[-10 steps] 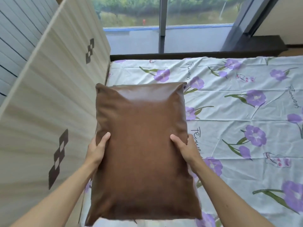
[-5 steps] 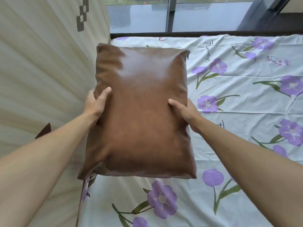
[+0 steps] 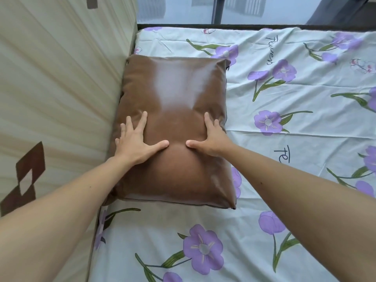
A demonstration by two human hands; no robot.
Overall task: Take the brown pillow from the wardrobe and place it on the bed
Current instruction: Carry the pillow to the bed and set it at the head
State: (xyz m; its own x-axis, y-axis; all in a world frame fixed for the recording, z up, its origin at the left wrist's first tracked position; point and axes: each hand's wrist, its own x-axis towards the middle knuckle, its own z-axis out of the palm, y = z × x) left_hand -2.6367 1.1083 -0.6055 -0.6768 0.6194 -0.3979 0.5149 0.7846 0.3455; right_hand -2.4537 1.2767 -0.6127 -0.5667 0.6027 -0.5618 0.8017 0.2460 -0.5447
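The brown pillow (image 3: 173,129) lies flat on the bed (image 3: 284,180), its left edge against the pale wooden panel (image 3: 61,88) beside the mattress. We rest our left hand (image 3: 135,142) and right hand (image 3: 211,137) on top of it, palms down with fingers spread wide, thumbs pointing toward each other, gripping nothing.

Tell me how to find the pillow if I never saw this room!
Look at the bed with the purple-flowered sheet. Along its left side, against the pale panel, lies the brown pillow, both hands flat on top. It's the only plain, shiny brown thing there.
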